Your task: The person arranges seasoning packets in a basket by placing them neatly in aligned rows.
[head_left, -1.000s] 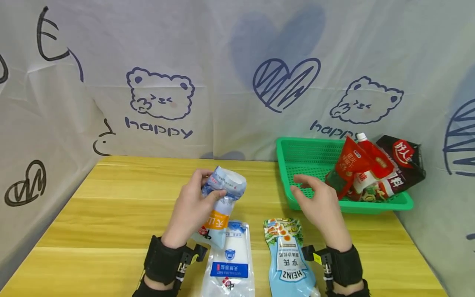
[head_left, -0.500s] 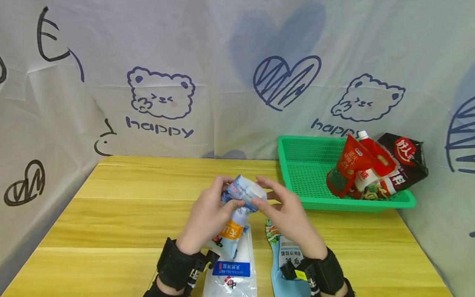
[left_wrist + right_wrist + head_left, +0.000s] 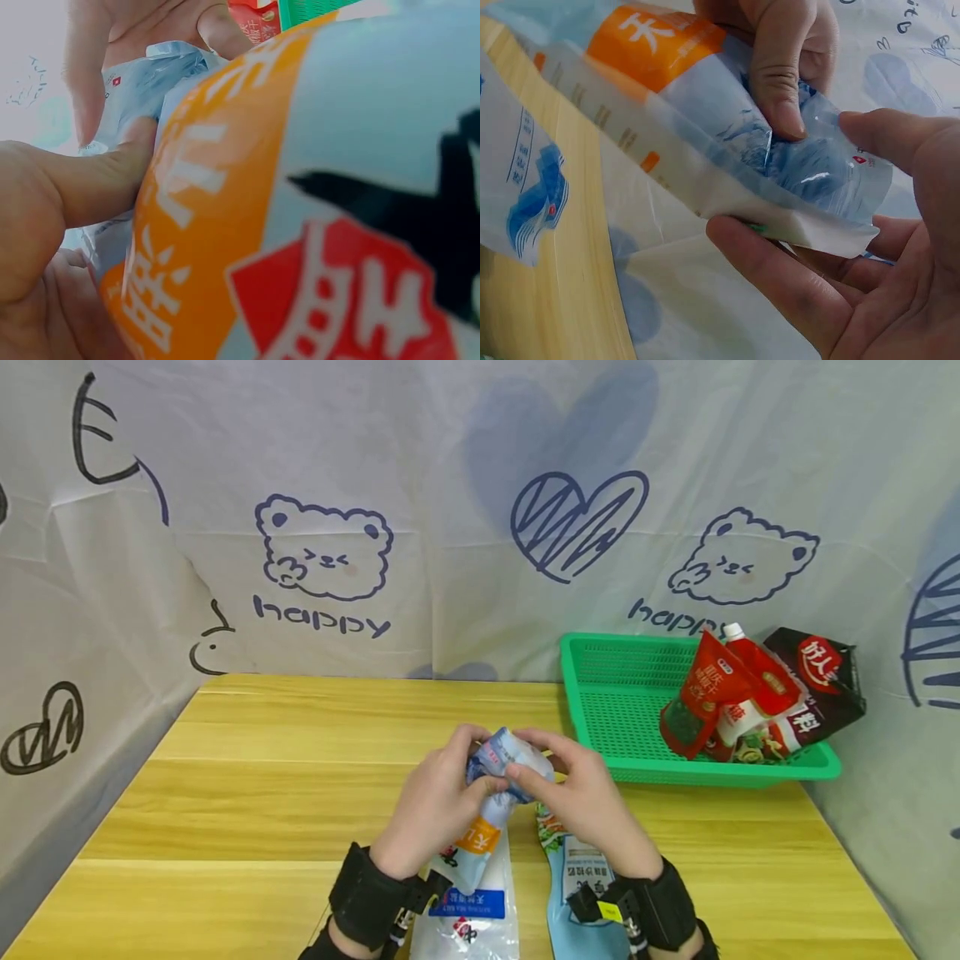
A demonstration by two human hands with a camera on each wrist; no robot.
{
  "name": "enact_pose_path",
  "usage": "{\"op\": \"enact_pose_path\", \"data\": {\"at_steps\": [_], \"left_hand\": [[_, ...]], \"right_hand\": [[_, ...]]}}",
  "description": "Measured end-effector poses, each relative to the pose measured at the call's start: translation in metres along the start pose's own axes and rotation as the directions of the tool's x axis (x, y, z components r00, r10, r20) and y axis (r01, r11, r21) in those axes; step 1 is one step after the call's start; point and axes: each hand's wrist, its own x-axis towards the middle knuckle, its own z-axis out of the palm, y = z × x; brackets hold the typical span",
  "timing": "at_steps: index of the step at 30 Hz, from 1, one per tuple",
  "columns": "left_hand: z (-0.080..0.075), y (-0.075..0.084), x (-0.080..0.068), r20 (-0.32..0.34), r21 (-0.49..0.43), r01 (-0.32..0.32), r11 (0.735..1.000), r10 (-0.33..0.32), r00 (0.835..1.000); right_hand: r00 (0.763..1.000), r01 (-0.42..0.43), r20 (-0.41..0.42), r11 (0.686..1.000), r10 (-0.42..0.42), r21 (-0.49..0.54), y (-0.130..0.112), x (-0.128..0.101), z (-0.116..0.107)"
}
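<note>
A light blue plastic bag of salt [image 3: 477,837] with an orange band hangs tilted between both hands, above the table. My left hand [image 3: 438,802] grips it near the upper end, thumb across the front. At that same crumpled end, my right hand [image 3: 588,797] pinches the bag, its thumb on the face and fingers behind. The right wrist view shows the right fingers under the bag's pale edge [image 3: 825,236]. Below the held bag lies a white sea salt bag [image 3: 468,935], partly covered. Beside it, a pale blue Heinz salad dressing pouch [image 3: 562,902] is partly hidden by the right arm.
A green plastic basket [image 3: 622,770] stands at the back right of the wooden table [image 3: 262,793]. Inside it lean a red pouch [image 3: 705,693], a red pouch with a white cap [image 3: 765,681] and a black packet [image 3: 832,693]. A drawn-on white cloth [image 3: 450,527] hangs behind.
My right hand has come left from near the basket and taken hold of the salt bag's upper end. The left hand has carried the bag rightward and slightly down.
</note>
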Motion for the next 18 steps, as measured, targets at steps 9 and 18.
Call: {"op": "enact_pose_path", "data": {"at_steps": [9, 18], "left_hand": [[-0.0011, 0.0010, -0.0001, 0.035, -0.049, 0.034, 0.998, -0.033, 0.999], [-0.0052, -0.0009, 0.0024, 0.062, -0.124, 0.065, 0.990, -0.058, 0.996]], "right_hand": [[0.998, -0.002, -0.064, 0.998, 0.006, 0.063, 0.0030, -0.0013, 0.0015], [0.989, 0.042, -0.146, 0.993, -0.025, 0.113, 0.0023, -0.0028, 0.0032]]}}
